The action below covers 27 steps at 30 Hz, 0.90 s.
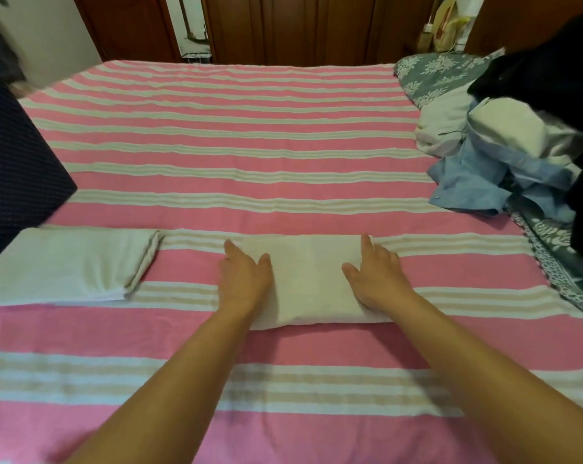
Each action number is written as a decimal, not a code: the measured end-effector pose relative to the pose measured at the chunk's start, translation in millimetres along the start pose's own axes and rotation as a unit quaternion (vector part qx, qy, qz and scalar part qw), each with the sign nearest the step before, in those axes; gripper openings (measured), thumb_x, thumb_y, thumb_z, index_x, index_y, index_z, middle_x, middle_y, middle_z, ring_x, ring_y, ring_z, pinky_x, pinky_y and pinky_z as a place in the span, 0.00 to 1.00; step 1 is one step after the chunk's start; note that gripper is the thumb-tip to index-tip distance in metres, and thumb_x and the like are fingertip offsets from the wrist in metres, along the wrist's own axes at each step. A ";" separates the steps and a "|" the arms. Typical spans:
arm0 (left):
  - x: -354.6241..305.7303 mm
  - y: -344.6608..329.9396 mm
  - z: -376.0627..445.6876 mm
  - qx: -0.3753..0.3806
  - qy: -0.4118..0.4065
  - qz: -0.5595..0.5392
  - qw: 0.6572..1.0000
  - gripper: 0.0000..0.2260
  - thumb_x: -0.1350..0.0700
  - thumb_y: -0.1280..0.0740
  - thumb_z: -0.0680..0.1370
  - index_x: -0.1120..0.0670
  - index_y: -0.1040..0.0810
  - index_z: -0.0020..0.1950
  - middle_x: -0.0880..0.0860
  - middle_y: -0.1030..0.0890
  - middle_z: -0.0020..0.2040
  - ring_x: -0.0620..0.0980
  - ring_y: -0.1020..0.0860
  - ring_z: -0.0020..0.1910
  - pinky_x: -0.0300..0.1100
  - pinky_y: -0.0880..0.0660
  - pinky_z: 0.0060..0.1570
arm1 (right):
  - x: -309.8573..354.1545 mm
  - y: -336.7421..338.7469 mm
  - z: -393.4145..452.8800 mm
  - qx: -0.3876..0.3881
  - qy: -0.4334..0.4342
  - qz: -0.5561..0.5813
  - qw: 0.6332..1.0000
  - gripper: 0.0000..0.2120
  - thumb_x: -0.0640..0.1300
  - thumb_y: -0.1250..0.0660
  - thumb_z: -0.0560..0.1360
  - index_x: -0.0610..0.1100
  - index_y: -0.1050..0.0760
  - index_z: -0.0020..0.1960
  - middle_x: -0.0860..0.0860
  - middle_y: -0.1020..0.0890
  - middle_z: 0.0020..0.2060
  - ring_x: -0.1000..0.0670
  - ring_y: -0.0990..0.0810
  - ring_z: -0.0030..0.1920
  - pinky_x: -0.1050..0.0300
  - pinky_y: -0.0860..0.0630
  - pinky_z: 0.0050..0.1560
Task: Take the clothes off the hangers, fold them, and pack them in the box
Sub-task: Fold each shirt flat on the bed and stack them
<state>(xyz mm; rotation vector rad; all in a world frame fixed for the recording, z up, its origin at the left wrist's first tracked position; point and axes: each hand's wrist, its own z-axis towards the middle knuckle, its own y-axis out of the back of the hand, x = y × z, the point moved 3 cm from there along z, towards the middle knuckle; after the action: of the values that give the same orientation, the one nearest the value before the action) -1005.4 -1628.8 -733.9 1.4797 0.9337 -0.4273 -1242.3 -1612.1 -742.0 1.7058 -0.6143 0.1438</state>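
A bed [283, 135] fills the view, covered by a pink sheet with pale cream and white stripes running side to side; dark wooden cupboard doors [283, 25] stand behind it at 12 o'clock. Two folded white cloths lie on the sheet: the folded white garment [308, 279] sits near the middle, a flat, smooth rectangle with soft rounded edges, and a second folded white cloth [69, 266] lies at 9 o'clock from it, apart, its layered edges showing at the right end. One heap of unfolded clothes [504, 155] rests at 2 o'clock, with white, light blue and black pieces on a grey flowered cover [431, 75]. A dark blue fabric shape [12, 169] stands at 10 o'clock. Two bare hands are flat on the middle garment: the left hand [245, 276] presses its left end and the right hand [377, 276] its right end, fingers straight and spread.
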 end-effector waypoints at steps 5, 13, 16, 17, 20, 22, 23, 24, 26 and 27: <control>1.6 13.4 5.7 0.162 0.162 -0.228 0.946 0.25 0.46 0.29 0.78 0.64 0.23 0.66 0.60 0.16 0.55 0.61 0.15 0.49 0.48 0.18 0.43 | 1.7 19.1 -9.2 0.027 -0.150 0.332 0.931 0.24 0.52 0.33 0.80 0.35 0.28 0.67 0.41 0.17 0.55 0.40 0.18 0.50 0.45 0.21 0.54; 59.3 219.4 37.2 -0.005 0.045 -0.132 0.990 0.24 0.41 0.33 0.80 0.58 0.24 0.67 0.55 0.17 0.56 0.55 0.17 0.50 0.47 0.19 0.49 | 177.0 -23.6 -40.3 0.143 0.001 0.459 0.877 0.11 0.50 0.32 0.80 0.44 0.20 0.56 0.47 0.12 0.46 0.45 0.13 0.47 0.45 0.18 0.53; 67.9 317.0 80.8 -0.127 0.007 0.055 0.990 0.24 0.39 0.36 0.80 0.57 0.24 0.65 0.57 0.19 0.57 0.56 0.19 0.49 0.46 0.24 0.43 | 268.9 -59.2 -37.0 0.146 0.056 0.485 0.861 0.11 0.52 0.33 0.80 0.46 0.21 0.57 0.49 0.13 0.47 0.45 0.14 0.48 0.44 0.18 0.54; 70.4 335.2 92.3 -0.158 -0.009 0.126 0.979 0.21 0.42 0.37 0.81 0.58 0.25 0.64 0.58 0.20 0.58 0.57 0.20 0.50 0.46 0.27 0.41 | 294.9 -67.7 -34.6 0.138 0.070 0.493 0.856 0.11 0.52 0.33 0.80 0.45 0.22 0.57 0.49 0.14 0.48 0.45 0.14 0.48 0.45 0.18 0.53; 88.2 338.8 107.0 -0.196 -0.010 0.433 0.879 0.17 0.53 0.39 0.82 0.58 0.32 0.70 0.61 0.28 0.67 0.62 0.28 0.64 0.54 0.29 0.55 | 338.4 -105.3 -17.4 0.144 0.069 0.440 0.883 0.10 0.49 0.33 0.80 0.42 0.23 0.56 0.47 0.15 0.45 0.46 0.16 0.43 0.53 0.19 0.42; 106.7 304.9 107.8 -0.185 -0.087 0.517 0.831 0.21 0.54 0.39 0.81 0.55 0.35 0.74 0.59 0.32 0.71 0.60 0.33 0.70 0.55 0.32 0.65 | 341.2 -128.4 -9.9 0.139 0.079 0.282 0.946 0.12 0.49 0.34 0.80 0.40 0.22 0.56 0.45 0.16 0.46 0.43 0.17 0.42 0.52 0.21 0.41; 117.2 285.6 108.7 -0.149 -0.127 0.508 0.839 0.22 0.51 0.41 0.82 0.53 0.36 0.76 0.60 0.35 0.75 0.61 0.37 0.74 0.56 0.36 0.71 | 337.5 -133.5 -7.9 0.092 0.090 0.199 0.972 0.13 0.49 0.35 0.80 0.40 0.23 0.55 0.44 0.17 0.47 0.43 0.19 0.42 0.53 0.24 0.41; 127.4 270.6 111.9 -0.101 -0.139 0.484 0.858 0.24 0.46 0.44 0.84 0.49 0.40 0.79 0.59 0.40 0.79 0.61 0.43 0.78 0.58 0.43 0.76 | 334.4 -135.4 -6.6 0.033 0.108 0.151 0.982 0.12 0.49 0.36 0.80 0.40 0.25 0.56 0.44 0.19 0.50 0.42 0.21 0.44 0.52 0.26 0.42; 148.7 254.1 122.5 -0.024 -0.090 0.422 0.902 0.28 0.37 0.55 0.83 0.42 0.52 0.83 0.54 0.52 0.84 0.59 0.56 0.82 0.60 0.57 0.79 | 337.1 -130.5 -16.6 -0.109 0.198 0.107 0.968 0.14 0.47 0.38 0.80 0.42 0.28 0.63 0.44 0.24 0.57 0.41 0.25 0.54 0.48 0.26 0.51; 160.5 249.6 126.5 -0.009 -0.060 0.402 0.914 0.29 0.34 0.58 0.82 0.40 0.58 0.83 0.51 0.56 0.84 0.58 0.60 0.82 0.60 0.61 0.78 | 345.3 -128.5 -28.0 -0.167 0.267 0.080 0.946 0.17 0.46 0.39 0.80 0.42 0.29 0.68 0.43 0.27 0.63 0.40 0.28 0.61 0.46 0.27 0.59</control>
<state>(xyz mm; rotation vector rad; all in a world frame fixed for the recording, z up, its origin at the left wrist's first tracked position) -687.2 -1676.8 -711.5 1.6551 0.1729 0.1000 -881.7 -1682.2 -703.0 1.2134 -0.3417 0.5675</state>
